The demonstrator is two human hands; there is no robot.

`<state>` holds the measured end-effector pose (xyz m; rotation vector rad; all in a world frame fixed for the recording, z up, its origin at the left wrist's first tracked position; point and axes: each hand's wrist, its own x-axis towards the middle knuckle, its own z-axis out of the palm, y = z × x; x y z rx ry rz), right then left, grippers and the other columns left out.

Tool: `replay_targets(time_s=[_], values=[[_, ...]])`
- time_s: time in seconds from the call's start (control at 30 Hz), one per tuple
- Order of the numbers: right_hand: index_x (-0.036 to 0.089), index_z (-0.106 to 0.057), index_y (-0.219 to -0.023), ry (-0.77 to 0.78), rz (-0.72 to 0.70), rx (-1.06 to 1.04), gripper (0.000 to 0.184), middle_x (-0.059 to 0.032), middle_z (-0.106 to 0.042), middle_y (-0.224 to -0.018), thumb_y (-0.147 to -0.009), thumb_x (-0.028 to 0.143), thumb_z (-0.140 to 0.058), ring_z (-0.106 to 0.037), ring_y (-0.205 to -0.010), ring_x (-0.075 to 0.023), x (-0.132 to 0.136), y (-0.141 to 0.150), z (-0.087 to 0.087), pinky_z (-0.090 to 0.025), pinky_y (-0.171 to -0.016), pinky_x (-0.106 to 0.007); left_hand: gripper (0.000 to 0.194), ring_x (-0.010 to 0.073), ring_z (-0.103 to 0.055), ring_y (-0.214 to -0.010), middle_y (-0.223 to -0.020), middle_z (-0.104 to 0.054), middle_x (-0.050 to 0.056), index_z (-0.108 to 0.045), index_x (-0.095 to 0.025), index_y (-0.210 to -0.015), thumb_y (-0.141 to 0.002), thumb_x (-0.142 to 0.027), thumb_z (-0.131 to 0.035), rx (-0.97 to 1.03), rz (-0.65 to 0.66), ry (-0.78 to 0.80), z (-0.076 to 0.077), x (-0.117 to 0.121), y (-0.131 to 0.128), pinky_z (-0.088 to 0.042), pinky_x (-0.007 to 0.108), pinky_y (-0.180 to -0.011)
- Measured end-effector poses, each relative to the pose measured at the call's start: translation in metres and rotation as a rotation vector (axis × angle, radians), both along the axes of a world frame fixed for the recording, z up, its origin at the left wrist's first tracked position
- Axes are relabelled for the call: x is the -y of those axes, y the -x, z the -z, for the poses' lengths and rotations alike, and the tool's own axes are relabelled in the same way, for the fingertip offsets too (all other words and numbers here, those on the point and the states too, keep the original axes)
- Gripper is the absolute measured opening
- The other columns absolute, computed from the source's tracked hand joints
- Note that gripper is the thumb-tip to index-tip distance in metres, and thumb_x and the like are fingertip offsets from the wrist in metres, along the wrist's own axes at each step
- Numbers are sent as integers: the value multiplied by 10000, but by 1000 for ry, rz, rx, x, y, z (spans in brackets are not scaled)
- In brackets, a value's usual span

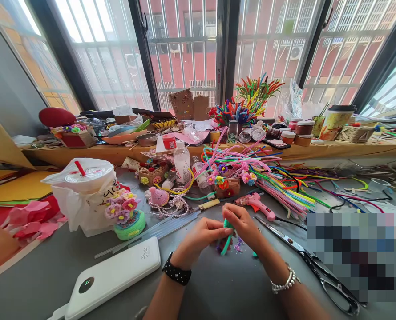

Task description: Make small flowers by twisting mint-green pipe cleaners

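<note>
Both my hands meet over the middle of the grey table, closed round a green pipe cleaner [225,246]. My left hand [203,236], with a black dotted band at its wrist, pinches it between thumb and fingers. From the other side my right hand [243,224], wearing a beaded bracelet, grips its upper part. One end of the pipe cleaner hangs down below the fingers; the rest is partly hidden by them. Purple fuzzy scraps [238,245] lie on the table just beyond. A pink glue gun [256,205] rests behind my right hand.
Large scissors [313,262] lie at the right. A white power bank [113,278] and clear glue sticks [158,231] are at the left, near a potted pipe-cleaner flower piece [127,215] and a bagged drink cup [84,191]. Loose pipe cleaners [281,186] are heaped behind.
</note>
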<state>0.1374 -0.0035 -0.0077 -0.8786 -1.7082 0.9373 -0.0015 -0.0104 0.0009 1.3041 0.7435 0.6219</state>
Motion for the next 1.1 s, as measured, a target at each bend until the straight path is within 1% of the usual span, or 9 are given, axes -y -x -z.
replay_targets(time_s=[0.13,0.2,0.3,0.47,0.67,0.77,0.93,1.0,1.1], values=[[181,-593,-723,88,-186,-241,540,-38,-471,-779,-658,678,-393,-442,-638,-147,2,-2,2,-357,-561,-256,258,66,-439,-451,-517,-500,-9,-605,-109,-595,-631,-362,-643,188,-47,174,2,2,-4,-319,204,-472],[191,-637,-771,147,-282,-289,506,-57,-482,-879,-641,648,-463,-472,-661,-155,2,-4,3,-379,-590,-275,245,76,-481,-466,-541,-527,4,-616,-107,-604,-622,-348,-656,253,-41,202,3,2,-4,-356,210,-494],[203,-652,-779,187,-352,-366,399,-61,-517,-881,-654,564,-535,-500,-753,-188,2,-4,4,-391,-675,-303,253,78,-490,-447,-521,-535,11,-615,-101,-572,-602,-346,-674,276,-32,215,3,2,-3,-364,209,-477],[183,-630,-691,158,-354,-387,354,-69,-549,-826,-673,526,-545,-474,-873,-226,0,-1,3,-393,-711,-306,286,81,-488,-449,-489,-522,5,-611,-92,-548,-550,-361,-707,218,-58,222,-1,3,0,-357,211,-478],[175,-622,-701,83,-354,-388,310,-57,-536,-781,-723,470,-528,-488,-845,-213,0,1,4,-386,-748,-323,270,44,-401,-423,-449,-489,-16,-610,-83,-526,-558,-334,-705,149,-115,179,-4,3,0,-286,186,-444],[175,-621,-709,54,-300,-361,311,-57,-547,-784,-747,459,-501,-501,-813,-204,2,2,3,-392,-749,-322,274,53,-425,-440,-478,-523,0,-625,-86,-529,-586,-347,-682,173,-124,150,-5,4,-1,-307,191,-461],[181,-632,-863,37,-215,-142,290,-65,-559,-918,-824,377,-423,-521,-741,-157,1,-7,-6,-415,-668,-275,269,119,-528,-577,-599,-605,39,-672,-99,-680,-648,-362,-627,131,-147,36,-11,3,1,-390,240,-596],[175,-630,-896,-38,-217,-64,311,-66,-570,-909,-818,397,-426,-519,-823,-177,0,-12,-11,-402,-739,-287,274,121,-518,-567,-601,-603,40,-666,-95,-662,-650,-365,-621,79,-146,5,-12,3,3,-377,235,-567],[163,-631,-889,-109,-189,23,346,-65,-577,-854,-834,400,-385,-533,-815,-176,-3,-18,-15,-408,-728,-281,296,108,-483,-529,-585,-587,32,-648,-93,-636,-669,-381,-594,14,-128,-28,-12,1,3,-343,221,-520]])
